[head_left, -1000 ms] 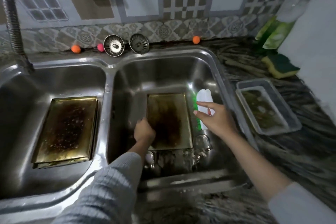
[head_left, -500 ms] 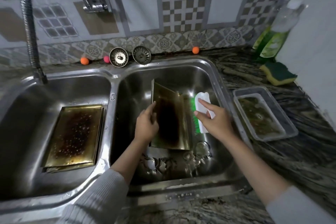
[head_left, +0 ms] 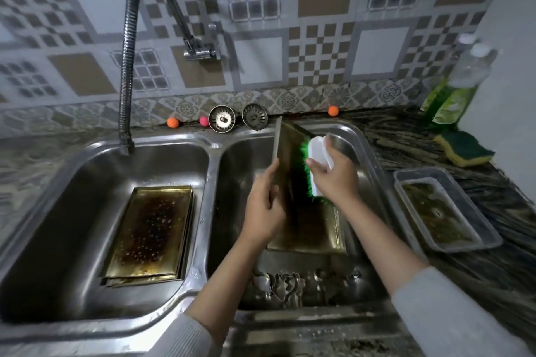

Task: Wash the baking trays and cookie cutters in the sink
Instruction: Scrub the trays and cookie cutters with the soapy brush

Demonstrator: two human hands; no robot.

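Note:
In the right basin of the steel double sink (head_left: pixel 213 151), my left hand (head_left: pixel 265 206) grips the left edge of a stained golden baking tray (head_left: pixel 307 220) that stands tilted up on its near edge. My right hand (head_left: pixel 333 180) holds a white scrub brush with green bristles (head_left: pixel 314 159), the bristles against the tray's inner face. Several metal cookie cutters (head_left: pixel 285 284) lie on the basin floor in front of the tray. A stack of dirty golden trays (head_left: pixel 150 232) lies flat in the left basin.
A flexible hose faucet (head_left: pixel 127 66) arches over the left basin. Two drain strainers (head_left: pixel 222 118) and small orange and pink balls sit behind the sink. On the counter to the right are a clear tub of murky water (head_left: pixel 443 211), a green-yellow sponge (head_left: pixel 464 148) and a soap bottle (head_left: pixel 458 95).
My left hand has lifted the tray from flat on the basin floor to tilted upright. My right hand picked up the brush and brought it against the tray. The view tilted upward.

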